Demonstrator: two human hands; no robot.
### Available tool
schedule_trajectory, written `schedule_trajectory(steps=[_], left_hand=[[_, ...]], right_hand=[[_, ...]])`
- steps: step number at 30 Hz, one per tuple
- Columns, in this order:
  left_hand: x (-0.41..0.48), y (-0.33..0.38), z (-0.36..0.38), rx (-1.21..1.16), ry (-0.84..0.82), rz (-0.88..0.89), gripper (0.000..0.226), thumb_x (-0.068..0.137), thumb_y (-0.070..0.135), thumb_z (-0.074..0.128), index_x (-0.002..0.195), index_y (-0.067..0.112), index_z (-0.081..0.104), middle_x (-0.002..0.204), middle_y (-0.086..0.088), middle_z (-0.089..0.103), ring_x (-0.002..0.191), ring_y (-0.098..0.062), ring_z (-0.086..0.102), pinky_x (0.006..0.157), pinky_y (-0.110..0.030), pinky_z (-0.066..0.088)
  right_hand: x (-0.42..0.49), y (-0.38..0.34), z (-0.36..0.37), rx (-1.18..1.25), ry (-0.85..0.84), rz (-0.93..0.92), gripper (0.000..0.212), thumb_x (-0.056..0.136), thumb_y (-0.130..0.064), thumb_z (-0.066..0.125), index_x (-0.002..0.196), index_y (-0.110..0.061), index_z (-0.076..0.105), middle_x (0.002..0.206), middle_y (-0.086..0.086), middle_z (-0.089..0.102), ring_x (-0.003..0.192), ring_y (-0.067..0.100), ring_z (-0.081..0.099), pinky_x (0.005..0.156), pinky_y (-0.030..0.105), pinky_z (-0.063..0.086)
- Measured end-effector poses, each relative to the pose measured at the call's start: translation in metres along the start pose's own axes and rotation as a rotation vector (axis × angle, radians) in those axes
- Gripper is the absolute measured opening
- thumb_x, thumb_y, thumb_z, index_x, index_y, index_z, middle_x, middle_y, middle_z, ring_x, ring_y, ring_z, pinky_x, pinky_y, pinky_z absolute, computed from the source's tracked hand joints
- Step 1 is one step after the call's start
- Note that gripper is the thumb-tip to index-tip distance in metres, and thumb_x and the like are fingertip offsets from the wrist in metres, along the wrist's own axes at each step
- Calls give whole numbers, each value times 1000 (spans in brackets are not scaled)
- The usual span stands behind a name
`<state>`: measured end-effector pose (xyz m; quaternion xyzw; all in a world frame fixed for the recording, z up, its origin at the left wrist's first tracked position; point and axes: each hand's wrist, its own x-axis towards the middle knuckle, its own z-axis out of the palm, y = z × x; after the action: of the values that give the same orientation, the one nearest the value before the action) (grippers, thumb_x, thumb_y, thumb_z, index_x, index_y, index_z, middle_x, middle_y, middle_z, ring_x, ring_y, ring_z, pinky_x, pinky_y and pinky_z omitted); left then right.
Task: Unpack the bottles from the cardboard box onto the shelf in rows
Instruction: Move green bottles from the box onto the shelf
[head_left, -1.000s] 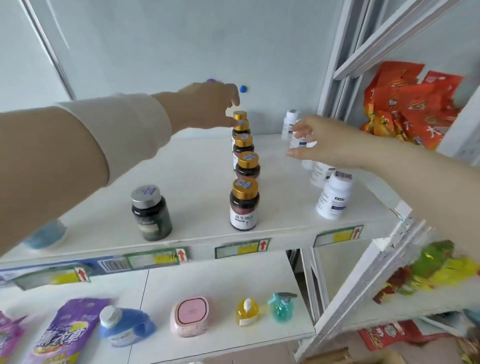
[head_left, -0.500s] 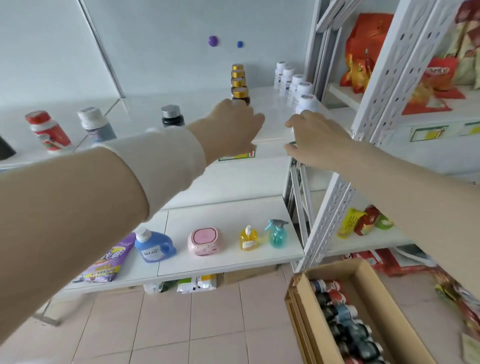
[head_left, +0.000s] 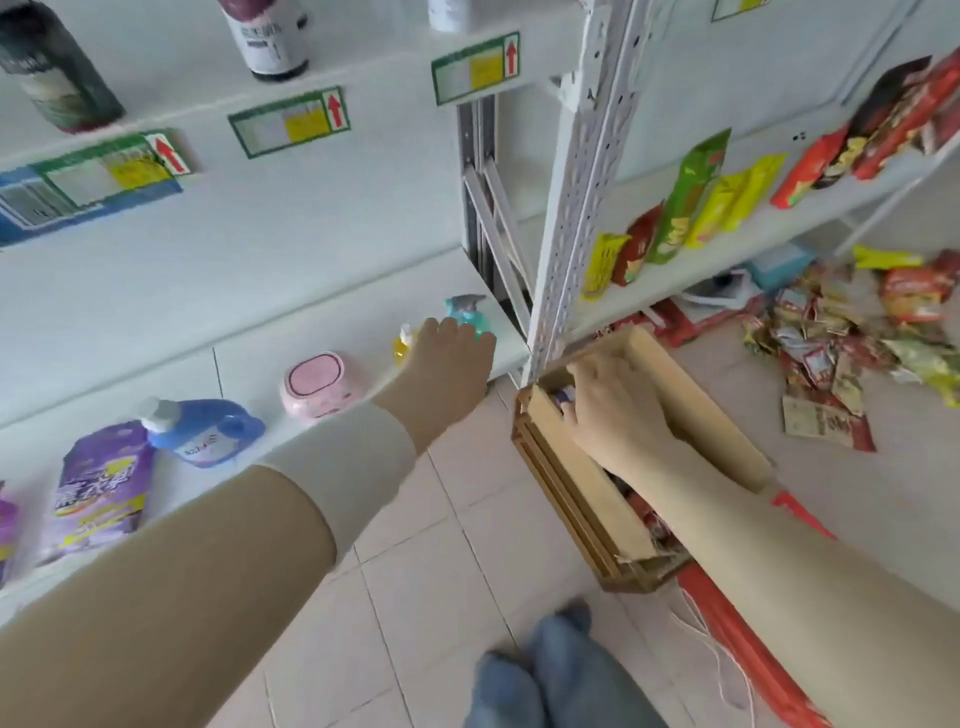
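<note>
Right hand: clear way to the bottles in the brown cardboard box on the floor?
Probably yes: the right hand is inside the open-topped brown cardboard box, at the bottles, nothing over it. Grip hidden.

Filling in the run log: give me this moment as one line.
step: unpacking | right hand: in cardboard box, grip unclear | left hand: open, holding nothing

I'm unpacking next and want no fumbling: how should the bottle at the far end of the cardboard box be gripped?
Come from straight above: the cardboard box is open only at its top, and walls close its sides. Wrap the fingers across the body of the bottle, where the right hand reaches; that hand hides most of it.
</note>
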<state>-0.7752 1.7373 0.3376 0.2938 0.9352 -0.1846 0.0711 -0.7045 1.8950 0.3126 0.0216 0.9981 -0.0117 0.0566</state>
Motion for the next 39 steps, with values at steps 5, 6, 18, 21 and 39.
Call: schedule_trajectory(steps=[5,6,18,21,39], left_hand=[[40,78,51,0,-104,149,39,96,27,45,130,8,40,125,-9,51,116,-27,50,94,-35,37],[49,96,62,-11,-153,182,38,96,26,45,129,9,40,126,-9,50,117,-27,48,96,-36,36],[161,231,127,-192,-399,437,29,94,25,47,119,10,49,119,-9,58,112,-28,54,90,-36,42],[209,254,157,-298,-446,399,37,93,33,50,123,12,47,122,-8,58,115,-27,54,91,-36,44],[370,351,289,-698,-687,340,55,83,45,64,126,13,52,130,-10,47,117,-25,52,97,-29,42]], right_hand=[[-35,49,85,-20,-200,155,39,61,-24,81,90,-4,64,87,15,64,77,30,64,63,38,53],[-38,59,103,2,-210,188,41,46,-20,87,76,-5,64,74,15,63,64,30,63,53,36,51],[-37,132,224,277,-409,496,43,42,-18,88,77,-6,68,71,10,65,65,29,65,50,37,53],[-16,148,251,344,-454,608,46,46,-22,88,85,-6,68,78,9,67,70,27,66,53,33,54],[104,206,388,555,-473,1375,69,88,-44,56,136,-2,30,140,18,28,123,29,45,81,33,51]])
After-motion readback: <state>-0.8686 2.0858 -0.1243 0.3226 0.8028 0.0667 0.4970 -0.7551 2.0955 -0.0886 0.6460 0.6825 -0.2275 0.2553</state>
